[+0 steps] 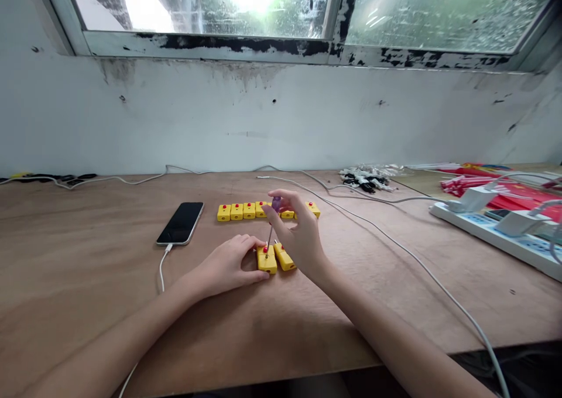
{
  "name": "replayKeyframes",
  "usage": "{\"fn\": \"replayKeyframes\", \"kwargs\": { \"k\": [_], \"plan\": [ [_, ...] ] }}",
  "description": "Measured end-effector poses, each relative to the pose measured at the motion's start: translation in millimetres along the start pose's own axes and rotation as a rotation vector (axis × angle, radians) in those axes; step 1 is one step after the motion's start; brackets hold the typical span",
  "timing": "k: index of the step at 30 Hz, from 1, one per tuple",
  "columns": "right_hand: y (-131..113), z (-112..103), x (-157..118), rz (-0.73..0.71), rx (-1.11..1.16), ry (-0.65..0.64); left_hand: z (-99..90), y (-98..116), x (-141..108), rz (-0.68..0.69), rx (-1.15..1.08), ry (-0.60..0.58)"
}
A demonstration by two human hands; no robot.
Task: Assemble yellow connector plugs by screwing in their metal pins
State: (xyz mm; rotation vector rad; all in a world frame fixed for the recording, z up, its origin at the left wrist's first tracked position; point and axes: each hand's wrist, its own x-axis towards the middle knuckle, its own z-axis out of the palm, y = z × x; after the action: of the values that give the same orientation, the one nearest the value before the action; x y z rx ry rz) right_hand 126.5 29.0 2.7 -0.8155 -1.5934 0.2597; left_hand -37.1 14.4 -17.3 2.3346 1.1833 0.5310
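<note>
My left hand [235,261] grips a small yellow block with a red button [267,263] by its left side, thumb at the front edge and fingers at the back. In my right hand [301,234] is a screwdriver with a purple handle [276,203], held upright, its thin shaft reaching down to the top of that block. A second yellow block [284,258] lies tilted just to the right, partly behind my right hand. Farther back stands a row of several yellow blocks with red buttons [236,212], partly hidden by my right hand.
A black phone [181,223] on a white cable lies at the left. White cables cross the table [211,333]. At the right are a power strip [504,234], red items [535,199] and a black-and-white pile [369,178]. A wall with windows rises behind.
</note>
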Motion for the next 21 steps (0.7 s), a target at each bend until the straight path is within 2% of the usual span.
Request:
{"fn": "replayKeyframes", "kwargs": {
  "k": [6, 11, 16, 21],
  "plan": [
    [2.0, -0.6, 0.1, 0.043, 0.045, -0.081, -0.4, 0.9, -0.5, 0.001, -0.008, 0.001],
    [2.4, -0.3, 0.0, -0.061, -0.070, 0.014, 0.8, -0.7, -0.3, 0.014, -0.006, 0.011],
    [3.1, -0.1, -1.5, -0.003, 0.019, -0.053, 0.4, 0.1, -0.1, 0.006, 0.006, 0.007],
    [2.0, 0.4, -2.4, -0.058, -0.067, 0.037, 0.4, 0.6, 0.3, 0.010, 0.003, 0.006]
  ]
}}
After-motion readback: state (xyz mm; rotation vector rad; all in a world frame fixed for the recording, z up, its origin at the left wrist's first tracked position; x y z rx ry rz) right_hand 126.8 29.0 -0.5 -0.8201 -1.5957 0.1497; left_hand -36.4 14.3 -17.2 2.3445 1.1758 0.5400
